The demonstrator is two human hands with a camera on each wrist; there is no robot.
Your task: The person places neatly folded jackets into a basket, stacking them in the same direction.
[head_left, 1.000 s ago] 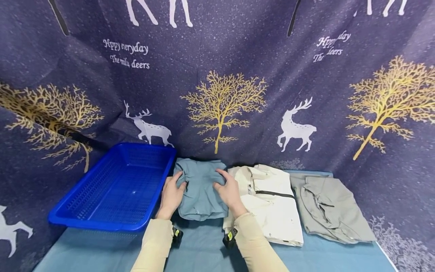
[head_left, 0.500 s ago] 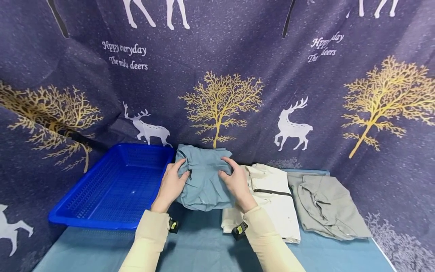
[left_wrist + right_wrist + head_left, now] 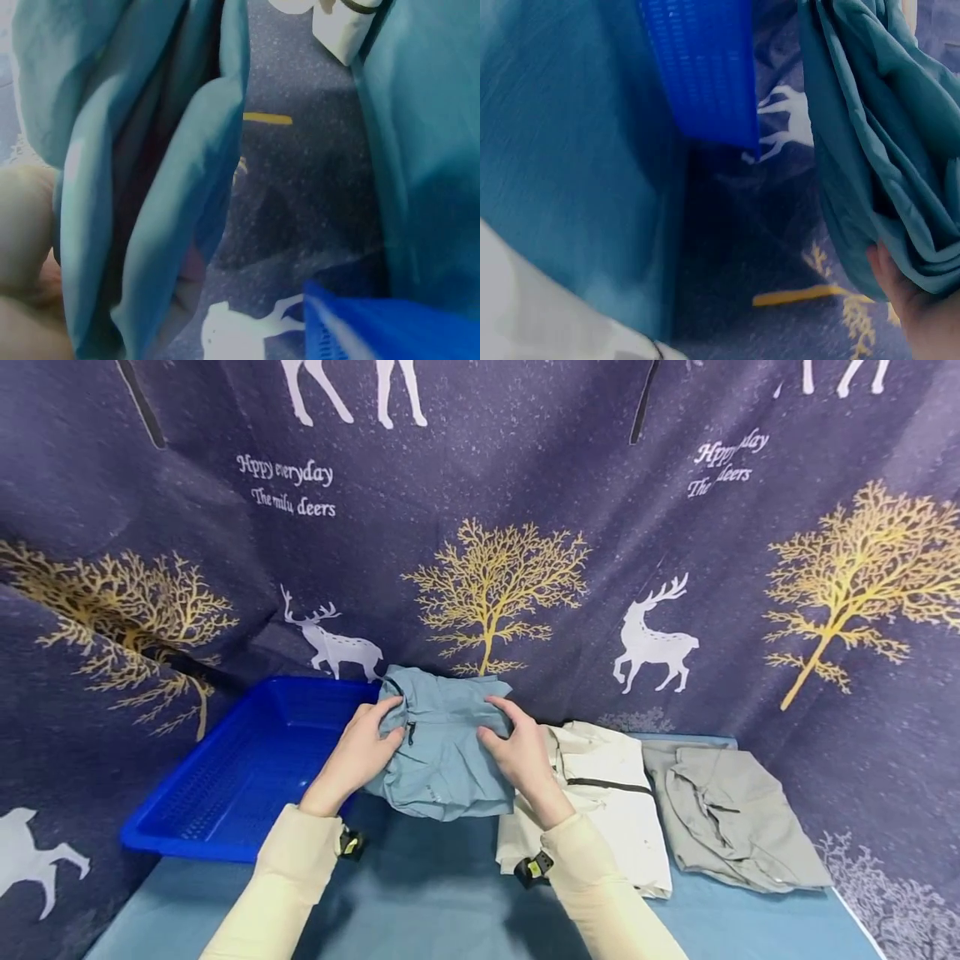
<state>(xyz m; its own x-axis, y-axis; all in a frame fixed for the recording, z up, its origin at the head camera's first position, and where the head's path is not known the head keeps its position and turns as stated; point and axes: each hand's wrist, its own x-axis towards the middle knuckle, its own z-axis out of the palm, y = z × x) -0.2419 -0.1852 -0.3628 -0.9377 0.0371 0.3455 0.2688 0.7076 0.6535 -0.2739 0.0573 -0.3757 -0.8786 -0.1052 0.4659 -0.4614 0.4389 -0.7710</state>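
Holding garment edges, left hand, right hand, gap above tablecloth

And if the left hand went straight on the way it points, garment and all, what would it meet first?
Probably the dark printed curtain: the left hand points toward it, gripping the blue garment. How deep the gap is, I can't tell.

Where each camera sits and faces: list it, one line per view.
Head: worn on the head, looking forward and down at the blue-grey garment; left hand, right hand, sleeves show.
Left wrist: on that wrist, close on the garment; part of that hand shows.
Right wrist: on that wrist, facing the garment; part of that hand shows.
Wrist views share the garment and blue basket.
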